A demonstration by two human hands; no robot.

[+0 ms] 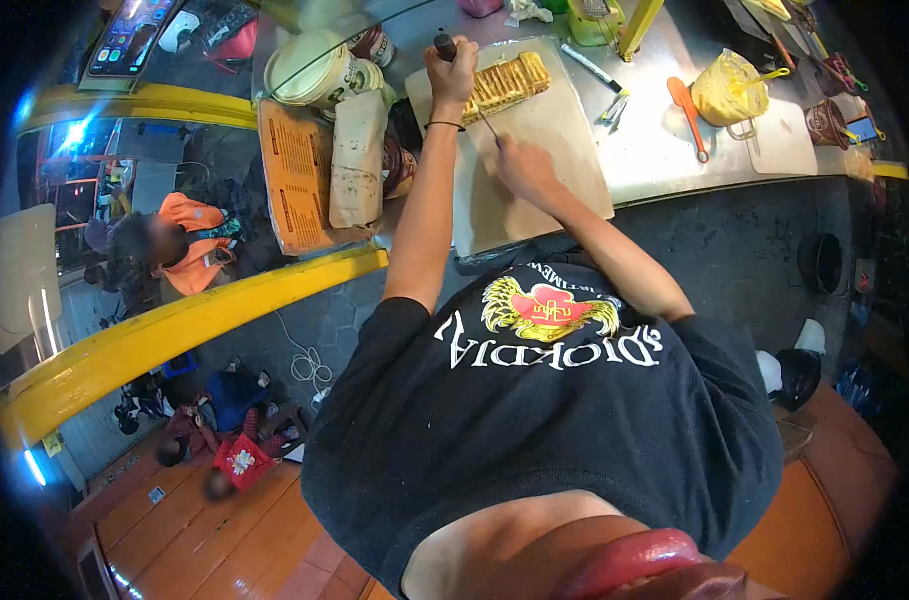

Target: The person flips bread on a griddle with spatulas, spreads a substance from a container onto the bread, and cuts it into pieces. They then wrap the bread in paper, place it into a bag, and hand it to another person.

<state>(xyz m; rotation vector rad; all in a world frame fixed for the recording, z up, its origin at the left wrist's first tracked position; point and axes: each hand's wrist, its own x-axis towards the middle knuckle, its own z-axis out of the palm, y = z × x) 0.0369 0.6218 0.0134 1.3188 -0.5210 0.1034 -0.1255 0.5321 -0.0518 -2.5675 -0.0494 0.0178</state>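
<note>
A golden toasted bread block [509, 85], scored with crosswise cuts, lies on brown paper [534, 215] on the counter. My left hand [452, 75] is closed around a black-handled tool [445, 45] at the bread's left end. The handle's end pokes out above my fist, and its working end is hidden. Nearer to me, my right hand [526, 168] grips a thin-bladed knife [488, 126]. Its narrow blade points up and left toward the bread's near edge. Whether the tip touches the bread is too small to tell.
To the left stand a white tub [309, 70], a wrapped paper block [357, 165] and a printed menu [296, 175]. An orange spatula [688, 118], a marker [591, 67] and a yellow-smeared container [729, 90] are on the right. Several people, one in orange [192, 240], sit beyond the yellow beam [194, 320].
</note>
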